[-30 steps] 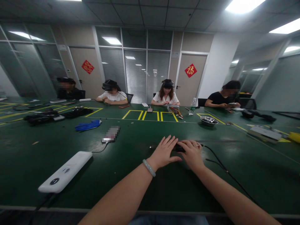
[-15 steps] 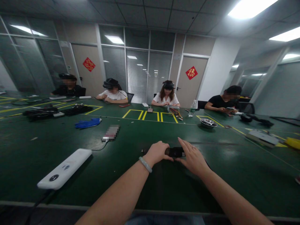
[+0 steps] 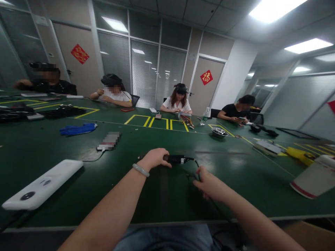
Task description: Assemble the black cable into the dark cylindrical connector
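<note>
A black, stick-shaped corded tool, seemingly an electric screwdriver [image 3: 176, 159], lies crosswise on the green table in front of me. My left hand [image 3: 156, 158], with a pale bangle at the wrist, is wrapped over its left part and hides the middle. The narrow tip pokes out to the left of the hand. From the tool's right end a black cord [image 3: 195, 161] bends down to my right hand [image 3: 209, 183], whose fingers are closed on it. Below that hand the cord runs on toward the table's front edge.
A white power bank [image 3: 44, 184] and a phone [image 3: 109, 141] lie to the left, with a blue glove [image 3: 77, 129] behind. Farther back stand a metal bowl [image 3: 220, 132] and a bottle [image 3: 205, 116]. A white container [image 3: 315, 177] is at right. Several people sit opposite.
My right hand has left the tool's right end and moved down onto its cord. My left hand stays on the tool. The view has turned right, bringing the white container into sight.
</note>
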Demonstrator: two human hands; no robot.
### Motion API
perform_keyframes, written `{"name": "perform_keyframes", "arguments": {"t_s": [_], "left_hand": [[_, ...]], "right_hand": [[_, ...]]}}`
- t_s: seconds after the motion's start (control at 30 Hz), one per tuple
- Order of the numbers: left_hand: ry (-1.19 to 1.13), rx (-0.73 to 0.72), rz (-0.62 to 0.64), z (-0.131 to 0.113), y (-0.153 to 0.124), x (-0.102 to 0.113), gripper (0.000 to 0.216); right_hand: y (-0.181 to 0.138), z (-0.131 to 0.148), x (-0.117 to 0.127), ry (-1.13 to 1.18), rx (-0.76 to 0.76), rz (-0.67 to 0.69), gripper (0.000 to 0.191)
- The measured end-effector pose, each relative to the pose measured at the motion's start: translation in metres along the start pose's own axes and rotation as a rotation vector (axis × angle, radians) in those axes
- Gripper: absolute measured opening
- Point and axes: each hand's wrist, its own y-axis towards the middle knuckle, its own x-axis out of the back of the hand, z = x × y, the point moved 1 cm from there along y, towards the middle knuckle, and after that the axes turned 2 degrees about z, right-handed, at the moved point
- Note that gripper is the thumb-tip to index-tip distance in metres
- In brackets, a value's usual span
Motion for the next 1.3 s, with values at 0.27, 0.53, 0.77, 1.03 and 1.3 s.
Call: {"name": "perform_keyframes", "arguments": {"t_s": [0.27,0.53,0.77,1.03,1.3], "left_hand": [[0.043,-0.075,0.008,0.03,-0.008,0.008,0.056],[-0.009,-0.077,0.004,0.025,-0.006,0.005,0.054],[-0.016,-0.17,-0.173,-0.024,0.002,-0.005,0.057],[0.105,-0.094,-0.139,-0.058,0.028,-0.023,0.03],[0.112,-0.092,-0.2,-0.062,0.03,-0.028,0.019]], "right_hand": [[0.042,0.044,-0.007,-0.29,0.119,0.289,0.033],[0.07,0.034,0.009,-0.047,0.37,0.402,0.035],[0.09,-0.006,0.009,0.465,0.186,0.223,0.029],[0.096,-0.011,0.002,0.38,0.076,-0.183,0.015],[0.083,0.006,0.006,-0.074,0.211,-0.465,0.011]]}}
